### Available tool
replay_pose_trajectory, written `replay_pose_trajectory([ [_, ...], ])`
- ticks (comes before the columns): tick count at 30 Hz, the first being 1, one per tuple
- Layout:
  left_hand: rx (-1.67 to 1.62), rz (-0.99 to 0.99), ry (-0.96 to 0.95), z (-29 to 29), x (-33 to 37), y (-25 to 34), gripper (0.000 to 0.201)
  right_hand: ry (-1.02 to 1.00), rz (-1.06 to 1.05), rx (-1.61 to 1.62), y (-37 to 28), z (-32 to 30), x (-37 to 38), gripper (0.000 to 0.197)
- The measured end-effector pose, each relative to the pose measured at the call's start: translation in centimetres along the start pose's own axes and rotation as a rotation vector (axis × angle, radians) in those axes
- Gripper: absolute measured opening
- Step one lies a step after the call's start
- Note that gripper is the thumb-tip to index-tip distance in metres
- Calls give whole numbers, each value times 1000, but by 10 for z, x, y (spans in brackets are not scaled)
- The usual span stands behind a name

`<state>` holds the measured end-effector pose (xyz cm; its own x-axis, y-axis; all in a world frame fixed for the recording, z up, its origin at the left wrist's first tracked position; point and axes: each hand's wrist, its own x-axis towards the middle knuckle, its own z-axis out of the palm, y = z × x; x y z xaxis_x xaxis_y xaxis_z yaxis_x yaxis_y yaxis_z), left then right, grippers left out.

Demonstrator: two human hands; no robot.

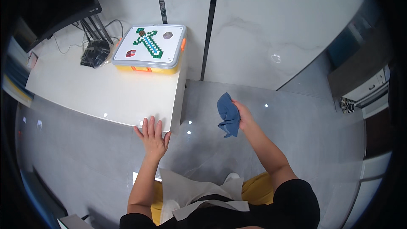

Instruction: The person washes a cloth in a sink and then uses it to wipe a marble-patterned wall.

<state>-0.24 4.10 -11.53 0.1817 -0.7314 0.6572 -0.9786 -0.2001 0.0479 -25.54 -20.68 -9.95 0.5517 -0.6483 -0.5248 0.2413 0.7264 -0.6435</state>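
Observation:
My left hand rests on the near right corner of a white cabinet top, its fingers stretched out and holding nothing. Out to the right, over the floor, a crumpled blue cloth hangs from my right hand, which is closed round its right side. The cloth partly hides the thumb and fingertips. Farther back on the cabinet sits a yellow storage box with a grey-rimmed white lid bearing a green, white and blue sword picture and orange latches.
A dark screen stands at the back left, with cables and a black plastic-wrapped bundle beside it. Behind is a pale marbled wall with dark strips. Grey glossy floor lies below. White drawers appear at the far right.

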Motion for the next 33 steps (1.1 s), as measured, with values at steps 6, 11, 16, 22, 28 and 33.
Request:
replay_pose_trajectory([
  [6,78,18,99,21,-11,-14,83,-32,38,-25,-25,23,32,28],
  [11,62,-3,-28,11,-1,-6,86,-8,42,-129,-31,61,30,31],
  [16,-33,-143,-167,-13,3,9,84,43,122,-208,-11,122,-5,30],
  [22,-80,-324,-465,-50,28,36,79,-27,113,-545,37,132,-77,29],
  [28,90,-309,-991,-99,75,37,78,-327,-56,-1390,34,140,-182,34],
  [33,-114,-426,-1442,-148,75,50,51,-454,-111,-1792,4,131,-246,31],
])
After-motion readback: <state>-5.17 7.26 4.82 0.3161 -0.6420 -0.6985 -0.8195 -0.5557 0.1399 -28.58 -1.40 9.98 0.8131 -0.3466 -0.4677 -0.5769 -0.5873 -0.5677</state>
